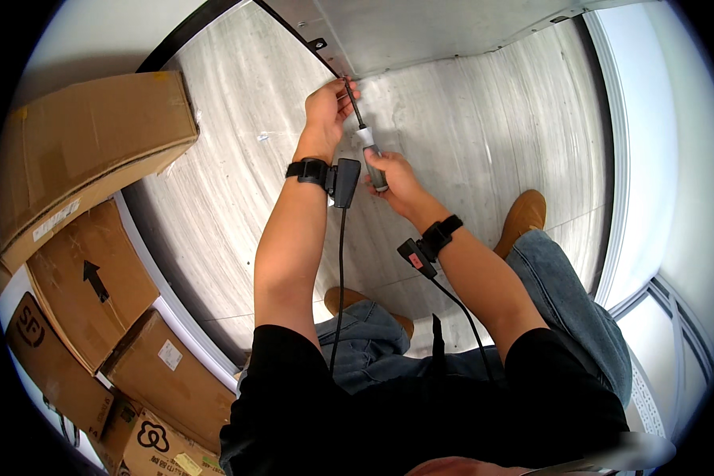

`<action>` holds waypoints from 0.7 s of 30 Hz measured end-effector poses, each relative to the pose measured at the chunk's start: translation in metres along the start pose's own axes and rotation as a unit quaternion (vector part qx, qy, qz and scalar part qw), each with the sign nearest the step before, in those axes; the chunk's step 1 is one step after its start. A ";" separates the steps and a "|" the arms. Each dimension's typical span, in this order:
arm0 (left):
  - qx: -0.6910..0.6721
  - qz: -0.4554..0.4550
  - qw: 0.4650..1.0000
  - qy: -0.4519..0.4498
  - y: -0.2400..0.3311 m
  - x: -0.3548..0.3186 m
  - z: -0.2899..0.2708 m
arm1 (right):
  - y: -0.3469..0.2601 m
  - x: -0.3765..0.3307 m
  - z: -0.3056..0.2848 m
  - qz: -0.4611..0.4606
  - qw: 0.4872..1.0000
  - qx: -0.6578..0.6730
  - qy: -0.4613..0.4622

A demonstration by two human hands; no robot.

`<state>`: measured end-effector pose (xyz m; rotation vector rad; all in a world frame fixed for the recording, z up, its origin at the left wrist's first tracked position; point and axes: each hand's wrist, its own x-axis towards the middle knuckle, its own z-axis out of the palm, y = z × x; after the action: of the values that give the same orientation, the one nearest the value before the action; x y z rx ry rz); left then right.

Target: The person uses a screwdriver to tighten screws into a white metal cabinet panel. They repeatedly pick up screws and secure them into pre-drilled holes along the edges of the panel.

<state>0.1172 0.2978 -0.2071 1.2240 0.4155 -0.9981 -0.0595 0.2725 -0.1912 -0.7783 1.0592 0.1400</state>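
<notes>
This looks like a storeroom or delivery area inside a building, not a lived-in room. Left of the hands (357,143), brown cardboard shipping boxes (87,230) stand stacked against a pale wall, some with labels and an arrow mark. Under the hands runs a grey, wood-grained plank floor (484,135). Just beyond them, a grey metal panel (420,32) with a dark edge strip leans over the floor.

A: Packages? Brown cardboard boxes stacked along the left edge. Big top box (87,151), pale label strip on its side.

B: Below it?

A: Box with a black arrow (87,278), box with a small white label (170,369), box with a black round logo (51,361). Bottom box (163,444) shows a flower-like mark, possibly a yellowish sticker too.
</notes>
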 end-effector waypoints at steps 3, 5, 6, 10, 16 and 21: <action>-0.003 -0.003 1.000 -0.003 0.000 0.000 -0.001 | 0.000 -0.003 -0.003 0.046 0.998 0.036 -0.022; -0.003 -0.004 1.000 -0.007 -0.001 0.000 -0.001 | -0.001 -0.002 -0.004 0.067 0.996 0.055 -0.025; -0.005 -0.004 1.000 -0.005 -0.001 0.000 0.000 | -0.001 -0.002 -0.005 0.078 0.994 0.065 -0.026; -0.014 -0.005 1.000 0.005 -0.001 0.000 0.001 | -0.003 -0.002 -0.002 0.052 0.998 0.016 -0.032; -0.026 -0.005 1.000 0.009 -0.001 -0.002 0.004 | -0.002 -0.002 -0.007 0.057 0.995 0.074 -0.035; -0.030 -0.012 0.999 0.015 -0.001 0.002 0.003 | -0.001 -0.001 -0.006 0.075 0.991 0.098 -0.048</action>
<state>0.1168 0.2945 -0.2086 1.1836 0.4805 -0.9814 -0.0644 0.2682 -0.1914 -0.5103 1.0225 0.1976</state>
